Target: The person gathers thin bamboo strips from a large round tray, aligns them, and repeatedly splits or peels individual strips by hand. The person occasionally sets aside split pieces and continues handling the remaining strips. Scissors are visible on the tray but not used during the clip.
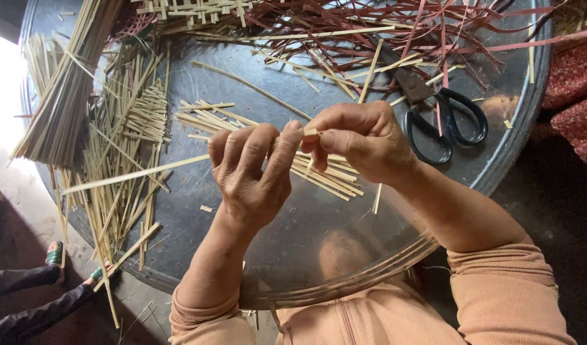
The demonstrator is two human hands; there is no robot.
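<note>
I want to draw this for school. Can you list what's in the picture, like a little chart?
Left hand: pinches a long pale bamboo strip that points out to the left
Right hand: pinches the same strip's end
Table: round dark tray
Under the hands: loose pile of short strips
Far left: thick strip bundle
Far right: black scissors
Top: reddish strips

I see a pale straw-yellow strip (pixel 137 174) crossing the left of the frame, with more pale yellow strips (pixel 102 191) scattered beside it. The round tray (pixel 319 249) is dark glossy grey. At upper right, black-handled scissors (pixel 443 118) lie by reddish-brown strips (pixel 383 29). Peach-orange sleeves (pixel 507 294) fill the lower right; a red patterned cloth (pixel 574 83) shows at the right edge.
</note>
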